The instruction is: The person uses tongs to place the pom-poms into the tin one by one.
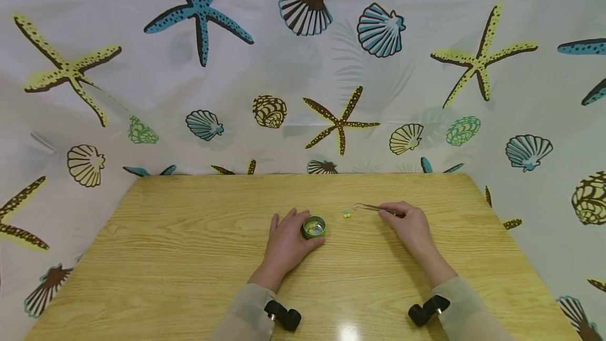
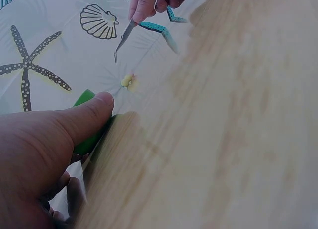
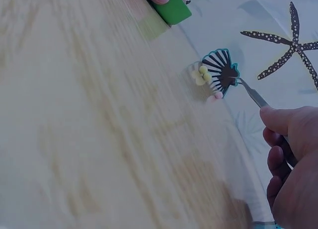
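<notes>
My left hand (image 1: 289,243) holds a small round green container (image 1: 314,227), thumb on its near side and fingers around its far left. Small pale and coloured pieces lie inside it, too small to make out. In my right hand (image 1: 411,225) a pair of metal tweezers (image 1: 379,208) is pinched, its bent tips pointing left. Close to the tips is a pink bead (image 3: 218,95); in the right wrist view the tips look apart from it. Just left of that, yellow beads (image 3: 204,74) sit together on the table, with a blue one (image 1: 346,212) beside them.
The wooden table (image 1: 189,278) spreads around both hands. A white cloth (image 1: 284,67) printed with starfish and shells hangs behind the table and at its sides. Dark camera mounts (image 1: 283,316) sit at both wrists.
</notes>
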`<state>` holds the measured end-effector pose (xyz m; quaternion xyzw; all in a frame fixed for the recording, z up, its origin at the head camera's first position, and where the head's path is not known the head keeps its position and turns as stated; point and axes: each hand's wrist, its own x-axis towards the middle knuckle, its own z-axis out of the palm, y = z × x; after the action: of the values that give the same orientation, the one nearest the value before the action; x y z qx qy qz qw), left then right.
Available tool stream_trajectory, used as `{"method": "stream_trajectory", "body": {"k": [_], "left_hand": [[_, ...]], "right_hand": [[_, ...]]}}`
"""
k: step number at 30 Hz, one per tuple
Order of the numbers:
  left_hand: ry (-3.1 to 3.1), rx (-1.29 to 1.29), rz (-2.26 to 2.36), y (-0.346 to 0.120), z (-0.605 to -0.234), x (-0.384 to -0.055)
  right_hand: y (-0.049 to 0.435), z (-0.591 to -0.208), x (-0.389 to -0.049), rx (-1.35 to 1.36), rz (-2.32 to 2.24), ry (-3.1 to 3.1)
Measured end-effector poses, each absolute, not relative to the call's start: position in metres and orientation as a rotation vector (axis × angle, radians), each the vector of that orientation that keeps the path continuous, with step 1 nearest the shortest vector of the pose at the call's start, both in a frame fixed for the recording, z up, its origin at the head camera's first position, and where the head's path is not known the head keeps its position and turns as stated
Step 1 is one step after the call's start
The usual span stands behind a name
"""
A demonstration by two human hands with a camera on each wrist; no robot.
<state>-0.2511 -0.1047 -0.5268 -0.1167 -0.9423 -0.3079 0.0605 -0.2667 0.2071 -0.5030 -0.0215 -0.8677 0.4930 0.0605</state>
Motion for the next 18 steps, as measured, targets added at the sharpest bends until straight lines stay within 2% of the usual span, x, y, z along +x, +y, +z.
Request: {"method": "stream_trajectory", "body": {"k": [18], "left_hand": [[-2.845, -0.353, -0.935, -0.105, -0.529, -0.251]], "right_hand": [[0.210, -0.515, -0.279, -0.080, 1.474, -2.646]]}}
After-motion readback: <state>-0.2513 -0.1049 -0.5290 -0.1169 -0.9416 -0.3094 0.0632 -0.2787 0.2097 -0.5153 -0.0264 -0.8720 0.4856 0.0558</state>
